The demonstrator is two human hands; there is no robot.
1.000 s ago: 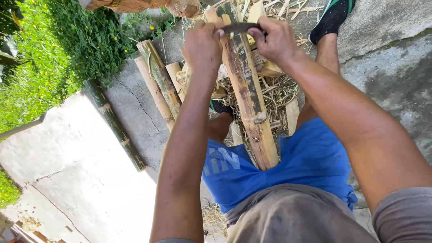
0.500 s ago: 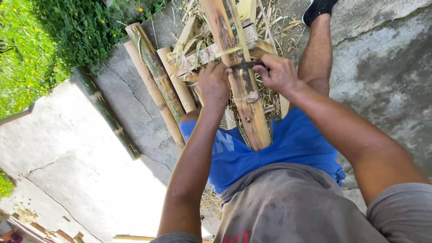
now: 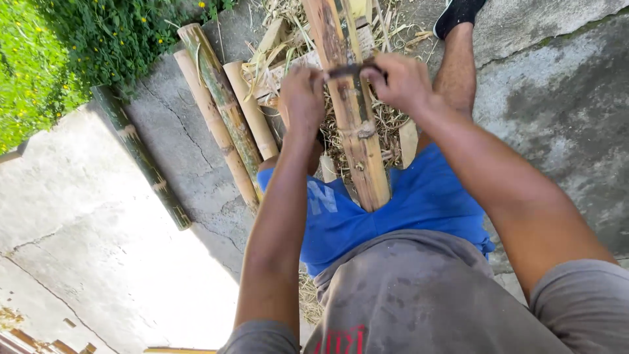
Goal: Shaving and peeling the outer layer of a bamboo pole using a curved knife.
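Note:
A thick bamboo pole rests between my legs, its near end against my blue shorts. Across it lies a dark metal blade. My left hand grips the blade's left end. My right hand grips its right end. Both fists are closed around the tool on either side of the pole. The pole's bark is partly scraped, and its far end runs out of view at the top.
Several bamboo poles lie on the concrete to the left, one dark green pole further left. Dry shavings and strips are heaped under the pole. My right foot in a black shoe is at the top. Green shrubs fill the upper left.
Both hands and the blade slid down along the pole toward me a second ago, then sit farther up it again now. The camera view has shifted slightly.

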